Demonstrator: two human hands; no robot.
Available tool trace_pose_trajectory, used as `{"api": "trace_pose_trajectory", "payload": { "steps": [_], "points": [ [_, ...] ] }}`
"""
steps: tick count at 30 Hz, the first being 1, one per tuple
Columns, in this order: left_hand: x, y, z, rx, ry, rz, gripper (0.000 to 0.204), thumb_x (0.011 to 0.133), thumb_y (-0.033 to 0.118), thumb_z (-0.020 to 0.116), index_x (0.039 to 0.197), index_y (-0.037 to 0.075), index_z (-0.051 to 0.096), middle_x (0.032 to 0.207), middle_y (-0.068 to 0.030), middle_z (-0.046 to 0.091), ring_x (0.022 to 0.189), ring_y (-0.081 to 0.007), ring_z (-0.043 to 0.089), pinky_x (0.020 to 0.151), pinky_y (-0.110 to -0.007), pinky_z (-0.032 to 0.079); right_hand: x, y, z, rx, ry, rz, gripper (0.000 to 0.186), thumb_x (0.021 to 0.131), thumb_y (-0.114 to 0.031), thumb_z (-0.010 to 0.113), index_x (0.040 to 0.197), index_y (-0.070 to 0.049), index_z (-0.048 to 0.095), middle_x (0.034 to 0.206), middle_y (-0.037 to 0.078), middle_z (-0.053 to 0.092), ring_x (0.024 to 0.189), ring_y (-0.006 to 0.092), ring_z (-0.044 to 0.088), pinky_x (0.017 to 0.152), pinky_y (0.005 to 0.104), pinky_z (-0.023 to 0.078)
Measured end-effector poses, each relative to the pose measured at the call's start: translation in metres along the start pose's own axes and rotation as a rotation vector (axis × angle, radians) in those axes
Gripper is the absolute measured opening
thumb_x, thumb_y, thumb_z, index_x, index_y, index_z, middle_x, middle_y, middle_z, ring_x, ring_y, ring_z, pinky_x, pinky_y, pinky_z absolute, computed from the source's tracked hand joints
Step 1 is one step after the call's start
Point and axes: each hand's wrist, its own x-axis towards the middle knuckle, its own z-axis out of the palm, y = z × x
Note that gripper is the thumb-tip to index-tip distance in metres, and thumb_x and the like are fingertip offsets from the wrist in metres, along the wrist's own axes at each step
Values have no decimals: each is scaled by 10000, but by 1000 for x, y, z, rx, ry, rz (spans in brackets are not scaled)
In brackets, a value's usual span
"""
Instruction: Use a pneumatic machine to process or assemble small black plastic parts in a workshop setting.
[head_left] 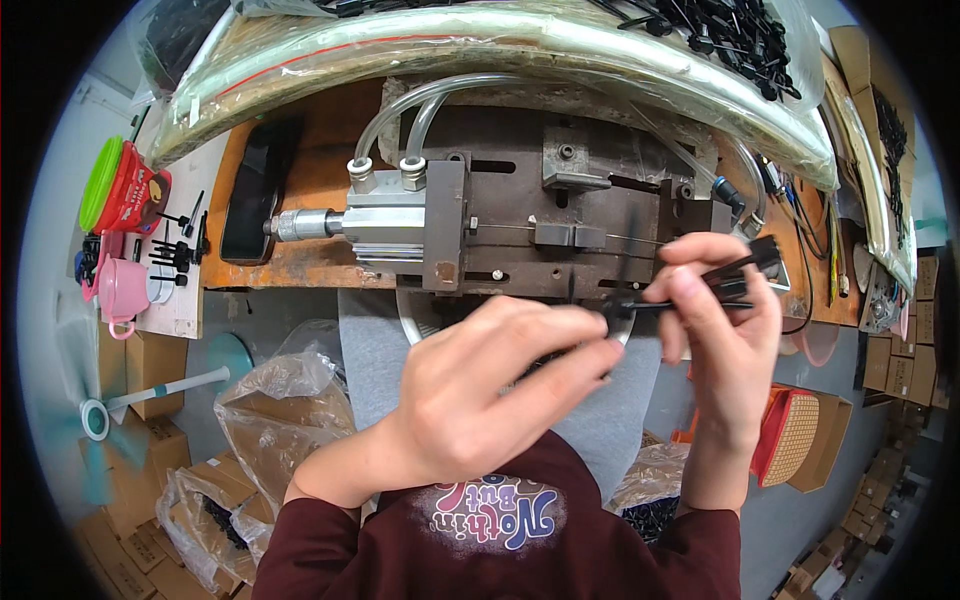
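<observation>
My right hand [718, 320] holds several long black plastic pieces [740, 265] between thumb and fingers at the right front of a steel fixture [480, 180]. My left hand [500, 370] is closed at the fingertips around something black, partly hidden, just left of those pieces. Slim dark upright shapes near the fingertips are blurred. The fixture carries a silver pneumatic cylinder [385, 230] with two clear hoses [440, 85] and a small dark block [568, 236] on a thin horizontal rod.
A phone [250, 190], pink mug [123, 290], red tub [130, 190] and small black parts [175, 255] sit at left. A wrapped padded bar [500, 50] spans the back below bagged black parts [730, 50]. Below are a fan [95, 420], plastic bags [280, 410] and cartons [140, 540].
</observation>
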Motion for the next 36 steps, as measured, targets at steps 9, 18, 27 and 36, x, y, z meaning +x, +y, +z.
{"api": "trace_pose_trajectory", "payload": {
  "steps": [9,18,27,36],
  "points": [
    [-2,-14,16,324,-167,-80,248,728,84,763,955,21,688,1236,-125,661,741,-212,661,653,-306,520,-9,-4,-17,136,-58,-39,286,885,45,628,1149,50,520,1000,163,651,713,142,607,622,256,494],
    [3,-10,9,166,-145,-128,355,695,95,813,1017,13,689,1193,-144,677,807,-231,701,689,-309,555,-9,-1,-17,133,-73,83,197,879,49,634,1054,93,555,891,229,684,639,245,702,565,302,577],
    [6,-3,-8,-419,-34,-101,434,709,-18,807,1126,-36,688,1107,-170,700,930,-261,708,767,-326,582,-3,-2,-16,458,-291,334,128,845,66,648,945,87,570,724,191,653,356,110,475,310,209,342],
    [-1,0,-18,-395,-69,-159,361,671,8,829,1018,21,730,1065,-137,711,861,-236,701,698,-307,555,-1,5,-14,436,-241,260,153,875,36,629,1007,93,575,786,194,661,395,110,516,348,197,389]
  ]
}}
